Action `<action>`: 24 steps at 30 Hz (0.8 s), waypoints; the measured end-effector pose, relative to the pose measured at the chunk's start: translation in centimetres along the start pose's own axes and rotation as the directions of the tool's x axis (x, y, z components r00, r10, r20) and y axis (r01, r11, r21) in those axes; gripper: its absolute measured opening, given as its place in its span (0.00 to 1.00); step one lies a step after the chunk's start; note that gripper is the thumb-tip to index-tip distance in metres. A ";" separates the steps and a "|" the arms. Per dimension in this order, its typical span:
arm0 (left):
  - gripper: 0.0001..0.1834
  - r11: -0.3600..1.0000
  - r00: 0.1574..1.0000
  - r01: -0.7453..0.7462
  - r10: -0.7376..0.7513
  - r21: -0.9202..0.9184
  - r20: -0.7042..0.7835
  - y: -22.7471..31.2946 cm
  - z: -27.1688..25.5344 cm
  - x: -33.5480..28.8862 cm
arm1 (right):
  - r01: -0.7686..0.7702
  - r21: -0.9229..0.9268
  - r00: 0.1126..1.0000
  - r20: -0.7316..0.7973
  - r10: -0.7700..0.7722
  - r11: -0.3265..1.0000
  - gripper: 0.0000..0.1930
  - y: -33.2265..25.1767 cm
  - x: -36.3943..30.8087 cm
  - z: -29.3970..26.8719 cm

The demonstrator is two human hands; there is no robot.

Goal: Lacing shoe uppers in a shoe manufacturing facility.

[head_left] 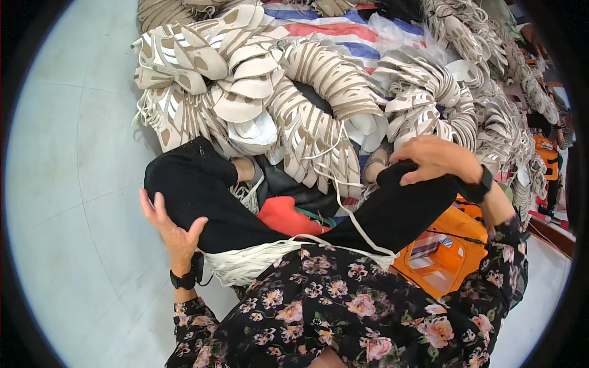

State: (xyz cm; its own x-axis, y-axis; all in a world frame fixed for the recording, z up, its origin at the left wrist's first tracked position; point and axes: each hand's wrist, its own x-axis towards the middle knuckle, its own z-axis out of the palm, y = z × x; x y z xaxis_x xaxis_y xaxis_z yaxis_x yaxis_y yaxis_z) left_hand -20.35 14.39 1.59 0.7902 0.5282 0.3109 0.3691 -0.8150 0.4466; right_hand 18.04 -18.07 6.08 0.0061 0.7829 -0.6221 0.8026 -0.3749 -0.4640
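Observation:
My left hand [175, 233] lies against the outer side of my left knee, its fingers spread and holding nothing. Over my other knee rests my right hand [432, 161], thumb apart from the fingers, with nothing seen in it. A thick bundle of white shoelaces [248, 262] is draped across my lap, and one lace runs forward from it to the shoe uppers. In front of my feet, beige shoe uppers [307, 132] with brown and white panels are nested in curved rows. Another pile of uppers [202, 58] stands at the far left, and more uppers [429, 92] are at the right.
Between my legs lies a red cloth-like item [285, 216]. An orange plastic stool [457, 245] stands by my right hip. A red, white and blue striped sheet [328, 29] shows behind the uppers, with clear plastic [392, 34] on it. Pale floor [86, 184] extends on the left.

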 end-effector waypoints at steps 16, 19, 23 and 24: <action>0.45 0.984 0.998 0.015 -0.024 0.175 0.052 1.6 0.0 1.2 | -0.129 0.270 0.955 -0.227 0.194 0.954 0.30 6.2 25.3 7.7; 0.44 0.986 0.992 0.049 -0.067 0.162 0.111 1.9 -0.5 0.8 | -0.080 0.459 0.964 -0.189 0.185 0.885 0.35 6.9 26.2 7.9; 0.43 0.996 0.994 0.089 -0.091 0.022 0.058 1.8 0.2 0.9 | -0.072 0.361 0.979 -0.155 0.136 0.930 0.51 7.6 25.8 9.4; 0.44 0.996 0.994 0.081 -0.082 0.027 0.070 1.8 0.3 0.9 | -0.131 0.410 0.978 -0.095 0.185 0.903 0.54 7.8 25.7 9.7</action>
State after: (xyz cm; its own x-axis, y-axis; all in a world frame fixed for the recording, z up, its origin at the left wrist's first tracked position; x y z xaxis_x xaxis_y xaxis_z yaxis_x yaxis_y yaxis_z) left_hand -18.81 13.38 2.42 0.7892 0.5757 0.2139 0.4446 -0.7757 0.4479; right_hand 18.64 -5.66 -19.64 0.2112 0.7437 -0.6343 0.4794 -0.6443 -0.5958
